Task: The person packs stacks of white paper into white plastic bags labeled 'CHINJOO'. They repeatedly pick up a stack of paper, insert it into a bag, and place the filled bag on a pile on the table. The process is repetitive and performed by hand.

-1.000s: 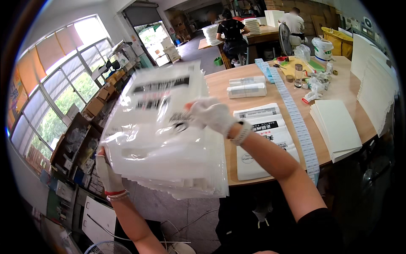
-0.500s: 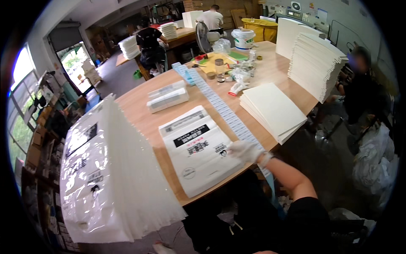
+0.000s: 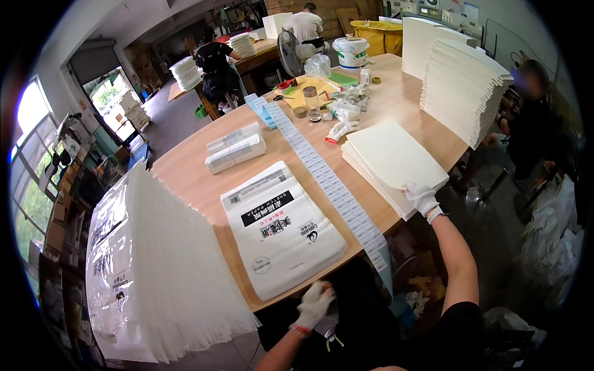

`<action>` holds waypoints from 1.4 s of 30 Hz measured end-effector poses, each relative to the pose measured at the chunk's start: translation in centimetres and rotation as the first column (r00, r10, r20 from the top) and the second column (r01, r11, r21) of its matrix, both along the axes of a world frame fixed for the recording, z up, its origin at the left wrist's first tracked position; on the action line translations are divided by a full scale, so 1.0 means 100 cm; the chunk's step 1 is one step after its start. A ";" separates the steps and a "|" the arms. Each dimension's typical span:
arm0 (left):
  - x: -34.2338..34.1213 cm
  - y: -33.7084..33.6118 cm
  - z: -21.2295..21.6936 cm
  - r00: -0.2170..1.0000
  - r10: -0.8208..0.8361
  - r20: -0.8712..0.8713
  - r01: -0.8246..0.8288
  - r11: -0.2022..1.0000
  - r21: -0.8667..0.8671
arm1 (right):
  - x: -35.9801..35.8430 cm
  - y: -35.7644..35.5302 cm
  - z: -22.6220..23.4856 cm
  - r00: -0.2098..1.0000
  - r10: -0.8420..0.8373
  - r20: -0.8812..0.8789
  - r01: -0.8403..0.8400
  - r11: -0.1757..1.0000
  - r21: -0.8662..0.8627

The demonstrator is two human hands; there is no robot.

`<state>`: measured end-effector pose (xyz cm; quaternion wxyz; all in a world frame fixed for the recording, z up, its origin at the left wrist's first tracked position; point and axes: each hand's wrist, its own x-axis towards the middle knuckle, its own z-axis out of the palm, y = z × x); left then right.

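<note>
My right hand (image 3: 422, 198), in a white glove, is at the near right corner of a stack of white paper sheets (image 3: 396, 154). Its fingers are closed on the edge of the top paper, which bends up slightly there. My left hand (image 3: 314, 306), also gloved, hangs just off the table's front edge with its fingers curled, and nothing shows in them. Beyond it lies a flat pile of printed white plastic bags (image 3: 284, 238). A long strip of pale blue labels (image 3: 328, 179) runs between the bags and the paper.
Clear plastic sleeves (image 3: 167, 266) fan over the table's left side. Two wrapped bundles (image 3: 235, 151) lie behind the bags. A tall paper stack (image 3: 461, 93) stands back right. A glass jar (image 3: 311, 102), loose gloves (image 3: 342, 128) and a white bucket (image 3: 351, 52) sit farther back. People work nearby.
My right hand has moved right from the printed bags to the corner of the paper stack. My left hand has come into view at the table's front edge. The view has shifted slightly.
</note>
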<state>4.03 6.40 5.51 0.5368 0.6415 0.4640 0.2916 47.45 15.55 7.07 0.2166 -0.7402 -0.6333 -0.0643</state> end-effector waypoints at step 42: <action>-0.055 0.164 -0.006 0.841 -0.233 -0.488 0.300 0.952 0.062 | -0.225 -0.176 0.074 0.922 0.278 -0.268 -0.360 0.871 -0.335</action>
